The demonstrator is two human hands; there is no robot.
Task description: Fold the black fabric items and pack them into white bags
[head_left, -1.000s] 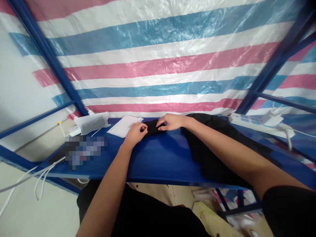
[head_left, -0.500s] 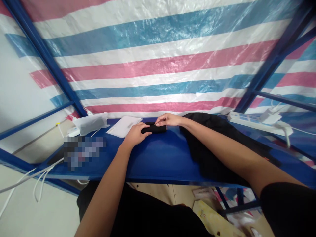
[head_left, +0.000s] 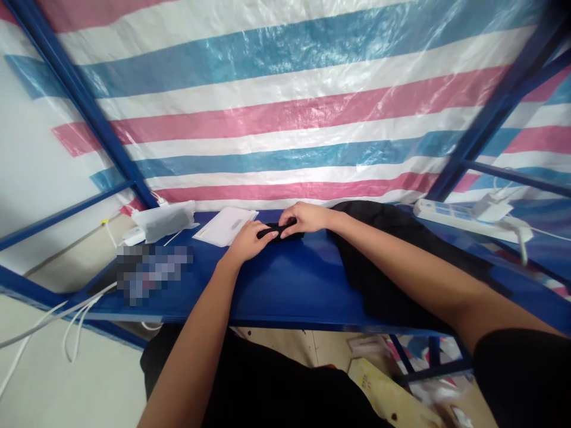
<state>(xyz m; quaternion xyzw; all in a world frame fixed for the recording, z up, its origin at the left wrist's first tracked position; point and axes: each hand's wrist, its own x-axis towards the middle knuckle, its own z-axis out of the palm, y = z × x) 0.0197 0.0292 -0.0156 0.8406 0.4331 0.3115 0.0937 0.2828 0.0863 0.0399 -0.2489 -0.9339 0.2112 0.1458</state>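
A small soft black cloth roll [head_left: 294, 236] lies on the blue tabletop [head_left: 294, 285], close to its far edge. My left hand [head_left: 244, 242] grips the left end, thumb along the near side and fingers over the top. On the right part, my right hand [head_left: 308, 217] pinches the cloth between thumb and bent fingers. Both hands cover much of it, so its full shape is hidden. A larger black cloth [head_left: 372, 261] spreads over the table under my right forearm.
White flat papers or envelopes [head_left: 220, 229] lie left of my left hand. A pale pouch [head_left: 167, 220] with cables is farther left, beside a blurred-out item [head_left: 154, 273]. A power strip [head_left: 468, 220] sits at right. Blue metal posts [head_left: 482, 119] and striped plastic sheeting [head_left: 285, 113] stand behind.
My right hand has bent its fingers more and now pinches the cloth roll, which looks flatter. My left thumb has moved up onto it. The larger cloth stays put.
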